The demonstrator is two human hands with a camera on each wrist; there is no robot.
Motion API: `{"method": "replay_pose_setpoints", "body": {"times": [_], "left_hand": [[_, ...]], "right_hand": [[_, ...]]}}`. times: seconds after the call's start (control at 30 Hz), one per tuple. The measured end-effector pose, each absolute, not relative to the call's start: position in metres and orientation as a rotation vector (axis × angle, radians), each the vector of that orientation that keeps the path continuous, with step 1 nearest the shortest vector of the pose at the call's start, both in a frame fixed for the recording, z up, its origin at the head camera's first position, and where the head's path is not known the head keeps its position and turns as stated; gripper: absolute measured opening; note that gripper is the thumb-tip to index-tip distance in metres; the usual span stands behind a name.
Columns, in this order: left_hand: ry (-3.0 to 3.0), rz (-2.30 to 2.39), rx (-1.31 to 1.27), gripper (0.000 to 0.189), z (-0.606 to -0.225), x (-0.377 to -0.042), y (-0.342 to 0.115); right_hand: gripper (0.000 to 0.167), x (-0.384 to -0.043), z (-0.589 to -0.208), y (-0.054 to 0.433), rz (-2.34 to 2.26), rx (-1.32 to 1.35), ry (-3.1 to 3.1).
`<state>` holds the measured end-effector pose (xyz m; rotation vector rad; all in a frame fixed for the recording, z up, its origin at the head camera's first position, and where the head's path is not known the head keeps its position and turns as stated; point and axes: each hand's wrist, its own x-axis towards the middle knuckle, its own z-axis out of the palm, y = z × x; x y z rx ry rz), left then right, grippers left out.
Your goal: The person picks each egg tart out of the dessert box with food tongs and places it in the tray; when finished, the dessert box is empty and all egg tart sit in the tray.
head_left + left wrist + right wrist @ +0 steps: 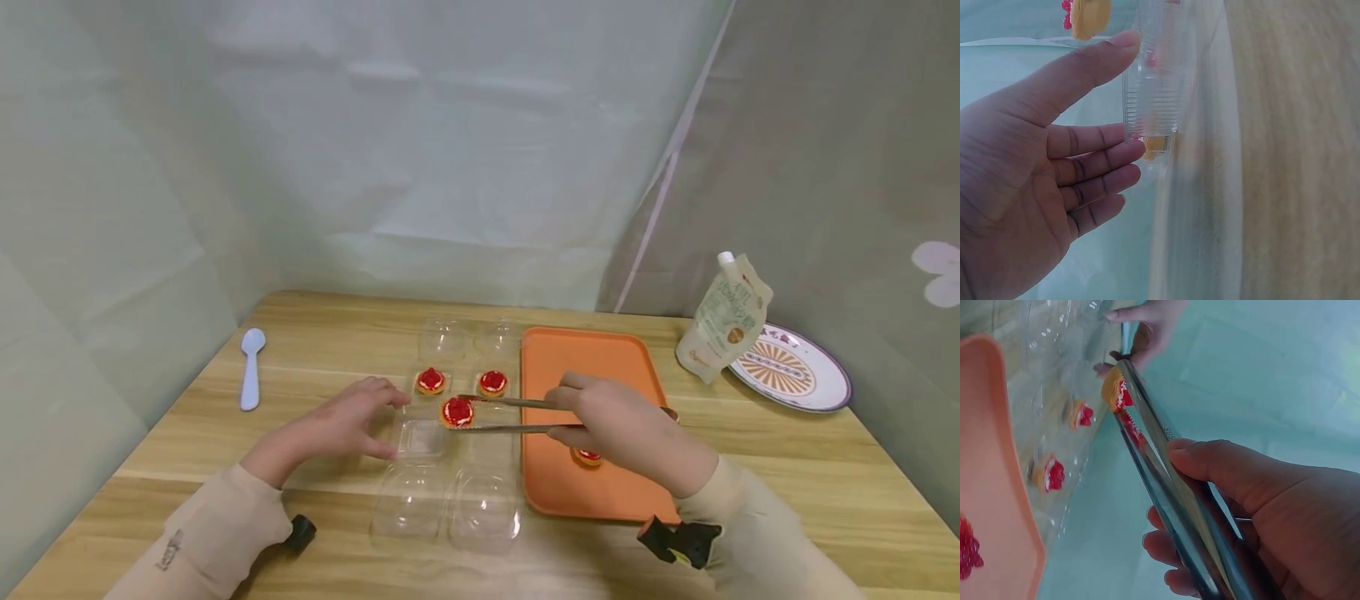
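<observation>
My right hand (626,429) grips metal tongs (510,429). A small tart (457,412) with a red topping is pinched between the tongs' tips, held over clear plastic containers (408,504). Two similar tarts, a left one (431,382) and a right one (492,383), sit in the far compartments. The left hand (341,425) is at the containers' left side, thumb and fingers spread apart; in the left wrist view its fingertips (1132,150) are at the clear wall. Another tart (587,457) lies on the orange tray (600,492), partly hidden by the right hand.
A pale spoon (251,367) lies at the table's left. At the back right, a spouted pouch (723,321) stands beside a white patterned plate (813,375). Raised clear lids (442,337) are at the far side of the containers. Pale curtains (450,167) hang behind the wooden table.
</observation>
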<state>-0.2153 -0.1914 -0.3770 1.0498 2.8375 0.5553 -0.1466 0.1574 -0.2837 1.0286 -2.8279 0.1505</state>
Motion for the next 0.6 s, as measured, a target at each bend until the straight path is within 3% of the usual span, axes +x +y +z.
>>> {"method": "replay_pose_setpoints", "body": {"times": [0.6], "left_hand": [[2.841, 0.553, 1.062, 0.069, -0.380, -0.217, -0.193]], "right_hand": [[0.029, -0.130, -0.287, 0.202, 0.208, 0.898, -2.767]]}}
